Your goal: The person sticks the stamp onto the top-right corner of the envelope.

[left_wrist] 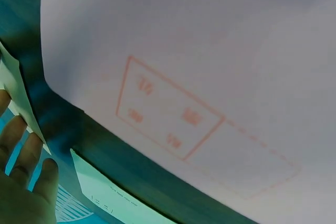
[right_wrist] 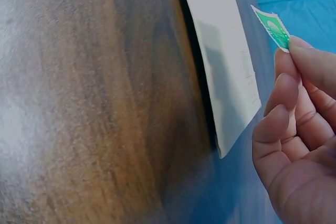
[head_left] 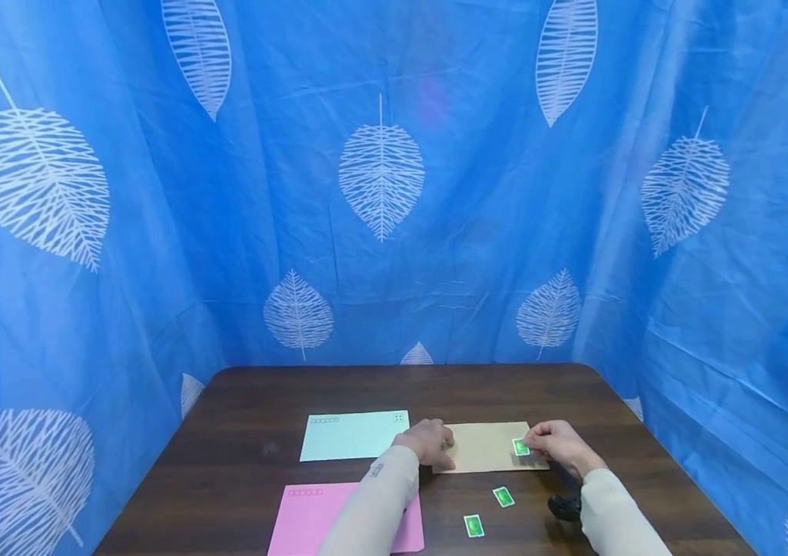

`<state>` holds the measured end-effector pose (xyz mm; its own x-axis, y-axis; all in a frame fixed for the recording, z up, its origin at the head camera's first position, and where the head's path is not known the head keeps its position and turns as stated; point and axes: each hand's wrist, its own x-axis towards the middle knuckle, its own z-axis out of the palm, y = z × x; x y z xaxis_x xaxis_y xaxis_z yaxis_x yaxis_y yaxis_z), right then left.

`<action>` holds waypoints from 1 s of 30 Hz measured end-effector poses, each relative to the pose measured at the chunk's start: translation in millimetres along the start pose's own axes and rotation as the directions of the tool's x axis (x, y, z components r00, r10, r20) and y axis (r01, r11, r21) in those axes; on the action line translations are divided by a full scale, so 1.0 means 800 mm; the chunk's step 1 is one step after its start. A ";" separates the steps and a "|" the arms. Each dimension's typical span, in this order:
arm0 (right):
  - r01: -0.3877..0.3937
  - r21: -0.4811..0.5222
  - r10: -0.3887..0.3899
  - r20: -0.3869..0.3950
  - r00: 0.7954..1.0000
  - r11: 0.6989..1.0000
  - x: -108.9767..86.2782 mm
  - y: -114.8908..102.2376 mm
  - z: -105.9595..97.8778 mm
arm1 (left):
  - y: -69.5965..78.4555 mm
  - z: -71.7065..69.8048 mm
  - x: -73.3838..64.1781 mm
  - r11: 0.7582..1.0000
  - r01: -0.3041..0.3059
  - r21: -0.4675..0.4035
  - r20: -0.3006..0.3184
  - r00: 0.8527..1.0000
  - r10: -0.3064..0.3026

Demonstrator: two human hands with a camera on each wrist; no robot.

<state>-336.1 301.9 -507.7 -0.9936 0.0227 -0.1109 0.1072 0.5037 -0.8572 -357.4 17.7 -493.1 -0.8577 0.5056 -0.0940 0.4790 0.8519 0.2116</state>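
Observation:
A tan envelope (head_left: 480, 445) lies flat on the wooden table. My left hand (head_left: 429, 442) rests on its left end, fingers spread; in the left wrist view those fingers (left_wrist: 23, 148) touch the paper's edge. Over the envelope's right end, my right hand (head_left: 562, 445) holds a small green postage stamp (head_left: 521, 447) with a white border. The right wrist view shows thumb and index finger pinching one corner of the stamp (right_wrist: 274, 29), the rest sticking out and slightly bent. The other fingers are curled beneath. There the stamp appears raised above the envelope (right_wrist: 223, 61).
Two more green stamps, one (head_left: 503, 496) and another (head_left: 473, 526), lie on the table (head_left: 227, 432) in front of the tan envelope. A mint envelope (head_left: 352, 436) is at the left; nearer, a pink envelope (head_left: 310, 513) lies partly under my left forearm. Blue curtains (head_left: 380, 309) surround the table.

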 end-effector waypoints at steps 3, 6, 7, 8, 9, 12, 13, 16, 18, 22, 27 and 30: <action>0.000 0.009 0.000 0.004 1.000 1.000 0.001 -0.006 -0.004 | 0.001 -0.001 0.002 1.000 0.000 0.014 -0.003 1.000 0.000; -0.005 0.022 0.005 0.006 1.000 1.000 0.004 -0.009 -0.006 | 0.004 -0.005 0.001 1.000 0.004 0.022 -0.004 1.000 -0.004; -0.006 0.025 0.006 0.009 1.000 1.000 0.005 -0.009 -0.006 | 0.004 -0.006 0.000 1.000 0.007 0.019 -0.004 1.000 -0.007; -0.003 0.024 0.003 0.011 1.000 1.000 0.006 -0.009 -0.006 | 0.005 -0.006 -0.001 1.000 0.011 0.012 -0.002 1.000 -0.011; 0.000 0.022 0.000 0.014 1.000 1.000 0.006 -0.009 -0.006 | 0.006 -0.007 -0.002 1.000 0.016 0.003 0.000 1.000 -0.016; -0.010 0.034 0.009 0.006 1.000 0.999 0.007 -0.009 -0.004 | 0.008 -0.007 -0.005 1.000 0.025 -0.018 0.001 1.000 -0.025; -0.008 0.033 0.008 0.006 1.000 0.999 0.008 -0.009 -0.003 | 0.008 -0.007 -0.006 0.999 0.029 -0.023 0.002 1.000 -0.029; -0.008 0.038 0.008 0.002 1.000 0.999 0.008 -0.009 -0.003 | 0.009 -0.007 -0.008 0.999 0.035 -0.020 0.004 0.999 -0.034; 0.000 0.044 0.000 0.002 1.000 0.999 0.008 -0.010 -0.003 | 0.009 -0.006 -0.008 0.999 0.039 -0.020 0.009 0.999 -0.039; 0.005 0.057 -0.005 -0.002 1.000 0.998 0.007 -0.008 -0.004 | 0.010 -0.005 -0.007 0.998 0.047 -0.039 0.018 0.999 -0.046; -0.001 0.044 0.001 -0.001 1.000 0.999 0.008 -0.004 -0.003 | 0.011 -0.004 -0.007 0.999 0.039 -0.033 0.018 0.999 -0.039; -0.007 0.038 0.007 -0.002 1.000 0.999 0.008 -0.003 -0.001 | 0.010 -0.002 -0.007 0.999 0.029 -0.023 0.015 0.999 -0.029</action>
<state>-342.8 301.3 -505.9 -0.9928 0.0278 -0.1165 0.1158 0.4706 -0.8747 -349.3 21.5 -489.4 -0.8684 0.4825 -0.1145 0.4490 0.8631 0.2311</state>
